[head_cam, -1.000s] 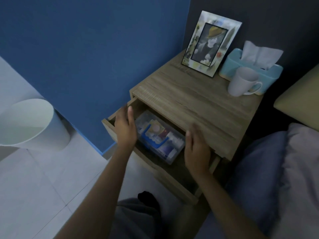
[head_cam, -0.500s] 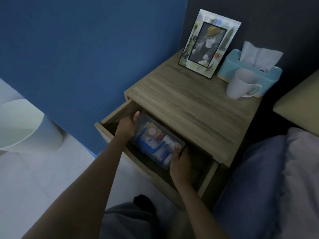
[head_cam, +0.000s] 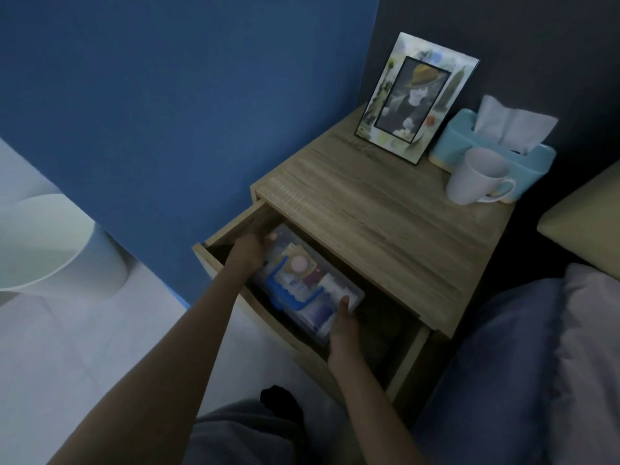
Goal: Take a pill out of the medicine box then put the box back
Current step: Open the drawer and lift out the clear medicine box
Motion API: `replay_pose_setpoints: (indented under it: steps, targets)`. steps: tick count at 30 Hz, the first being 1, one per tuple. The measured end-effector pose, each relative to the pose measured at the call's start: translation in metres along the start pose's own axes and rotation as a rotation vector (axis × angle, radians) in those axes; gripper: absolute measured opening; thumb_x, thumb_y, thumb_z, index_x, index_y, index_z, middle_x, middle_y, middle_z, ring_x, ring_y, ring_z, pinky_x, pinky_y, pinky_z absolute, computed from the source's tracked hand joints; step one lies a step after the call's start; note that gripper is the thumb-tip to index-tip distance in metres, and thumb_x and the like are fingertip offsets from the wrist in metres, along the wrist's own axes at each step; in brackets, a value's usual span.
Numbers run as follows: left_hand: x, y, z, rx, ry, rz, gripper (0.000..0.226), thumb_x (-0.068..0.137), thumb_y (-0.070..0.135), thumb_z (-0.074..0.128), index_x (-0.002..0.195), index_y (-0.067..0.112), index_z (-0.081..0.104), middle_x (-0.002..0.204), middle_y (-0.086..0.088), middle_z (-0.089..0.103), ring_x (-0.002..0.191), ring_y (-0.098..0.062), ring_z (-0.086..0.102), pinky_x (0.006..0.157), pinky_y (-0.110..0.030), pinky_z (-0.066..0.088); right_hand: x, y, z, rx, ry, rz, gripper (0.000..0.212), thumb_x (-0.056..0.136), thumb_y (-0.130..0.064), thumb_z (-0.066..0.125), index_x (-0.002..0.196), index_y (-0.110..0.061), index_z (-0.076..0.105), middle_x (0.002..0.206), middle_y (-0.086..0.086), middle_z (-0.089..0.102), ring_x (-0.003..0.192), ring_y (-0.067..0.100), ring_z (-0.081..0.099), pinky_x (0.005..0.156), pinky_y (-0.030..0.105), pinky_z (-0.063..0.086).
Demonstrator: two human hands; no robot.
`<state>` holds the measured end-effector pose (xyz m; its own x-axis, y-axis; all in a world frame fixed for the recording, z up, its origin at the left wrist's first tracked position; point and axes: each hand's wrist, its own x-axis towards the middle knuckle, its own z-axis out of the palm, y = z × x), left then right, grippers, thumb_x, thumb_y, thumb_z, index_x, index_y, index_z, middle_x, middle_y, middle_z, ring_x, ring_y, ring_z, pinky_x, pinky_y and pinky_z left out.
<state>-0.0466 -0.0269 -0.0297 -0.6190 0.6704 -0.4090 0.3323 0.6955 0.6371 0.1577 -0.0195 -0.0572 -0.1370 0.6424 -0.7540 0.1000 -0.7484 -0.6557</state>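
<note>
A clear plastic medicine box (head_cam: 303, 283) with a blue handle and several packets inside lies in the open drawer (head_cam: 407, 357) of a wooden nightstand. My left hand (head_cam: 248, 251) grips the box's far left end, fingers curled around it. My right hand (head_cam: 342, 325) holds the near right end, thumb on the lid. No loose pill is visible.
On the nightstand top (head_cam: 385, 216) stand a picture frame (head_cam: 414, 99), a blue tissue box (head_cam: 496, 149) and a white mug (head_cam: 478, 177). A white bin (head_cam: 57, 243) stands on the floor at left. Bedding (head_cam: 553, 364) lies to the right.
Both hands went from hovering over the drawer to reaching down into it and closing on the two ends of the medicine box.
</note>
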Motion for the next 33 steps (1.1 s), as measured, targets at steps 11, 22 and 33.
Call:
replay_pose_setpoints:
  steps: [11, 22, 33]
  targets:
    - [-0.020, 0.027, -0.048, 0.132, 0.145, -0.016, 0.055, 0.095, 0.048, 0.041, 0.054, 0.012, 0.041, 0.058, -0.005, 0.049, 0.058, -0.018, 0.048, 0.061, -0.029, 0.033, -0.040, -0.017, 0.013, 0.059, -0.106, -0.023, 0.031, 0.097, -0.044, 0.038, 0.120, -0.025, 0.049, 0.088, -0.003, 0.060, 0.081, 0.012, 0.060, 0.080, 0.035, 0.047]
    - [-0.043, 0.080, -0.118, 0.169, 0.388, 0.082, 0.051, 0.097, 0.044, 0.040, 0.060, 0.009, 0.049, 0.076, -0.014, 0.060, 0.098, -0.038, 0.061, 0.068, -0.030, 0.032, -0.072, -0.092, 0.023, -0.063, -0.144, -0.101, 0.037, 0.093, -0.056, 0.039, 0.100, -0.026, 0.059, 0.092, 0.004, 0.070, 0.084, 0.021, 0.071, 0.074, 0.040, 0.058]
    - [0.015, 0.161, -0.087, -0.055, 0.380, 0.063, 0.053, 0.099, 0.037, 0.039, 0.108, -0.012, 0.059, 0.119, -0.030, 0.060, 0.112, -0.042, 0.055, 0.088, -0.039, 0.043, 0.002, -0.270, 0.006, -0.503, 0.024, -0.507, 0.067, 0.095, -0.056, 0.034, 0.133, -0.004, 0.052, 0.139, 0.017, 0.054, 0.122, 0.031, 0.055, 0.099, 0.033, 0.043]
